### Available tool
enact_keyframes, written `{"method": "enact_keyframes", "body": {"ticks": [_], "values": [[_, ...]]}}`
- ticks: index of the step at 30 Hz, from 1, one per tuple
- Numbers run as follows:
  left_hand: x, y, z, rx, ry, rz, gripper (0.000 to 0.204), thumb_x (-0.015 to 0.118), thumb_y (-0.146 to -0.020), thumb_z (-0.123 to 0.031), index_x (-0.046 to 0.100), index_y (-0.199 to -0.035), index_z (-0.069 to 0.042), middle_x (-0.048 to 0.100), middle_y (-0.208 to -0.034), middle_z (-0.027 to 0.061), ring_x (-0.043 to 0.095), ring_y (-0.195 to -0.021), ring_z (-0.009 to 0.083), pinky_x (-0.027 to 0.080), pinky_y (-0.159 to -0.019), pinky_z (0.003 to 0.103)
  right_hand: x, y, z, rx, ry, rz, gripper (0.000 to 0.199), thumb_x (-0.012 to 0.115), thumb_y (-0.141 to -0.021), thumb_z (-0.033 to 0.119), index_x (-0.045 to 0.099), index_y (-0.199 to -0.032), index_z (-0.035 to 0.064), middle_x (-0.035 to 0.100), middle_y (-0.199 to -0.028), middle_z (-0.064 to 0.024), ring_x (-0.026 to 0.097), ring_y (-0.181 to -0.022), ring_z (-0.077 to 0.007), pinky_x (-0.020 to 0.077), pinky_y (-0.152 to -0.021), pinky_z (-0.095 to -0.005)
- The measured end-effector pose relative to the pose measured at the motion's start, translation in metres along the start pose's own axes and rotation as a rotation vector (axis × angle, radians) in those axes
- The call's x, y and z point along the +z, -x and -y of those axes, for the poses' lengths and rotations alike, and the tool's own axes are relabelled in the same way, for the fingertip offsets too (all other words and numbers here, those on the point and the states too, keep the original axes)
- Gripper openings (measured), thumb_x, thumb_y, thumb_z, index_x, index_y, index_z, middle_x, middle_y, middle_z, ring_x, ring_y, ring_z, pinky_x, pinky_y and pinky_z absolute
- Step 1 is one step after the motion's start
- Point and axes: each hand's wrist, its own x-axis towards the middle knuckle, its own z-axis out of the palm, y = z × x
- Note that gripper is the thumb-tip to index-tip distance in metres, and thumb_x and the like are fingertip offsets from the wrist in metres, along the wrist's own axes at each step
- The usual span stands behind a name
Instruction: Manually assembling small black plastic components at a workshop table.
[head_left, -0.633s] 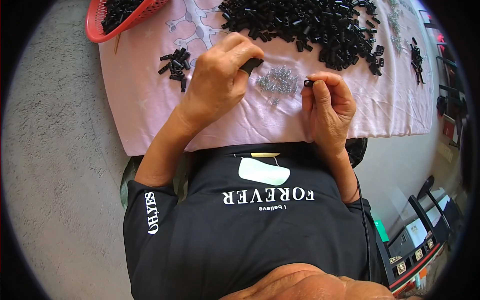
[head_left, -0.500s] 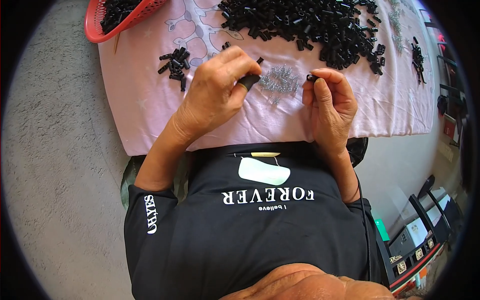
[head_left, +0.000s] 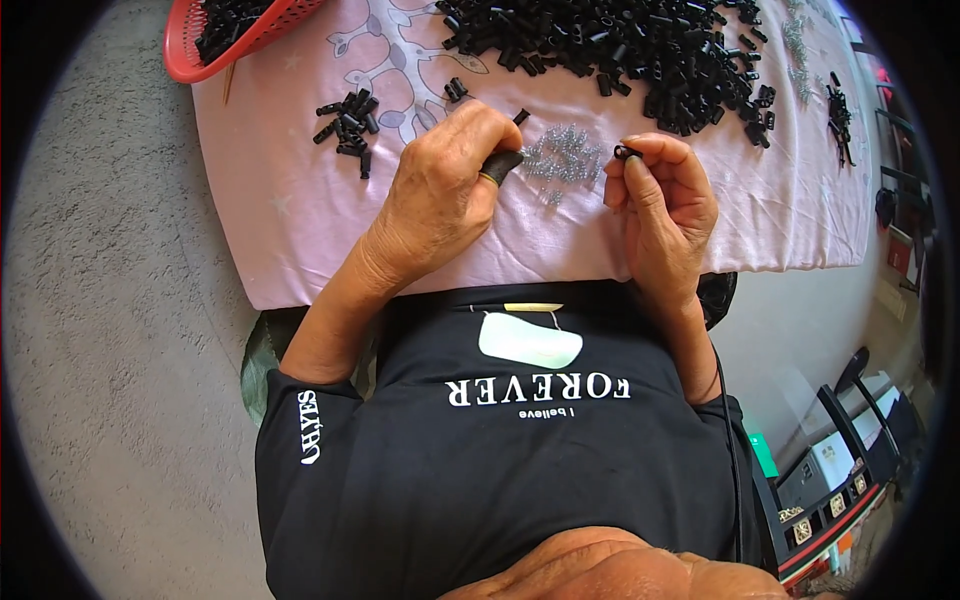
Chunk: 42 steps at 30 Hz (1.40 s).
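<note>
My left hand [head_left: 445, 190] is closed around a short black tube [head_left: 503, 162] whose end sticks out past my fingers, beside a patch of small silvery springs [head_left: 565, 160] on the pink cloth [head_left: 300, 210]. My right hand [head_left: 662, 205] pinches a tiny black ring-like piece [head_left: 624, 152] between thumb and fingertips, just right of the springs. The two hands are apart, with the springs between them. A large heap of black tubes [head_left: 620, 45] lies beyond both hands.
A small cluster of black tubes [head_left: 347, 118] lies left of my left hand. A red basket [head_left: 195, 55] holding more black pieces sits at the cloth's far left corner. Some dark parts [head_left: 838, 110] lie at the far right. Grey carpet [head_left: 110, 300] surrounds the cloth.
My left hand has turned slightly and brought the black tube closer to the springs. My right hand has stayed in place with its small piece.
</note>
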Motion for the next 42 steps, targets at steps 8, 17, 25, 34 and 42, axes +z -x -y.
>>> {"method": "enact_keyframes", "body": {"ticks": [8, 17, 25, 34, 42], "values": [[0.006, 0.004, 0.001, -0.099, 0.245, -0.08, 0.029, 0.055, -0.075, 0.017, 0.059, -0.099, 0.001, 0.065, -0.088, 0.0161, 0.069, -0.082, 0.0314, 0.054, -0.072, 0.036, 0.002, 0.001, 0.0, -0.004, 0.025, 0.028, 0.017, 0.058, -0.097, 0.0, 0.059, -0.115, -0.0013, 0.068, -0.093, -0.0079, 0.061, -0.075, -0.0085, 0.0497, -0.067, -0.0213], [-0.006, 0.001, -0.006, -0.104, -0.024, 0.001, 0.029, 0.054, -0.079, 0.014, 0.062, -0.104, 0.001, 0.067, -0.092, 0.0178, 0.069, -0.082, 0.0308, 0.054, -0.07, 0.036, 0.002, 0.001, 0.0, -0.008, 0.031, 0.034, 0.016, 0.058, -0.097, 0.0, 0.06, -0.114, -0.0012, 0.068, -0.094, -0.0079, 0.062, -0.075, -0.0088, 0.05, -0.067, -0.0209], [-0.006, -0.003, -0.007, -0.306, 0.331, 0.015, 0.032, 0.049, -0.082, 0.014, 0.059, -0.109, 0.0, 0.068, -0.09, 0.015, 0.07, -0.083, 0.0239, 0.054, -0.073, 0.032, 0.002, 0.001, 0.001, 0.005, 0.044, 0.037, 0.016, 0.058, -0.098, 0.0, 0.06, -0.113, -0.001, 0.068, -0.094, -0.0068, 0.062, -0.075, -0.0083, 0.0499, -0.067, -0.0207], [0.008, -0.002, -0.018, -0.043, 0.276, -0.042, 0.038, 0.053, -0.076, 0.017, 0.058, -0.109, 0.0, 0.067, -0.093, 0.0163, 0.071, -0.09, 0.0284, 0.056, -0.077, 0.035, 0.009, 0.0, 0.007, -0.018, 0.257, 0.094, 0.011, 0.062, -0.094, -0.002, 0.063, -0.105, -0.002, 0.064, -0.087, -0.0035, 0.06, -0.073, -0.0068, 0.0472, -0.065, -0.0196], [0.014, -0.004, -0.03, 0.104, 0.163, -0.068, 0.041, 0.06, -0.076, 0.018, 0.06, -0.113, -0.001, 0.067, -0.094, 0.0127, 0.07, -0.086, 0.022, 0.056, -0.073, 0.029, 0.013, -0.001, 0.005, -0.091, 0.448, 0.129, 0.006, 0.068, -0.088, -0.003, 0.066, -0.093, -0.002, 0.061, -0.083, -0.0042, 0.059, -0.072, -0.0078, 0.0458, -0.062, -0.0208]]}}
